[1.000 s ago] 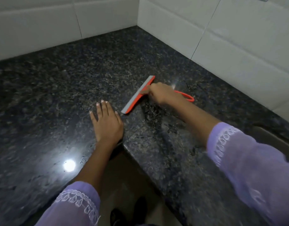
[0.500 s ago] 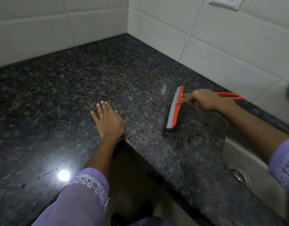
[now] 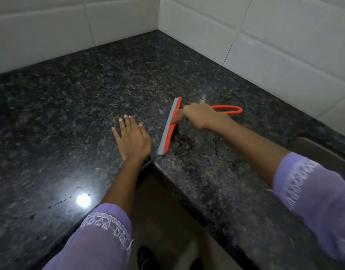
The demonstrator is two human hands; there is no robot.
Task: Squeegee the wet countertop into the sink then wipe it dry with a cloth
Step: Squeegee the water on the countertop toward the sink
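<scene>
An orange squeegee [image 3: 169, 128] with a grey rubber blade rests blade-down on the dark speckled granite countertop [image 3: 74, 106]. My right hand [image 3: 202, 116] grips its handle near the head, and the looped handle end sticks out behind the hand. My left hand [image 3: 131, 138] lies flat, fingers spread, on the counter just left of the blade, at the inner corner of the L-shaped top. Wet streaks and smears show on the stone right of the blade. The metal sink [image 3: 323, 152] peeks in at the right edge. No cloth is in view.
White tiled walls [image 3: 265, 36] close off the counter at the back and right, meeting in a corner. The counter's front edge [image 3: 187, 193] runs diagonally down to the right, with floor and my shoes below. A bright light reflection [image 3: 83, 199] sits on the near-left stone.
The squeegee and my right hand have moved back left, away from the sink, and the blade now stands close beside my left hand. My left hand has stayed flat in place.
</scene>
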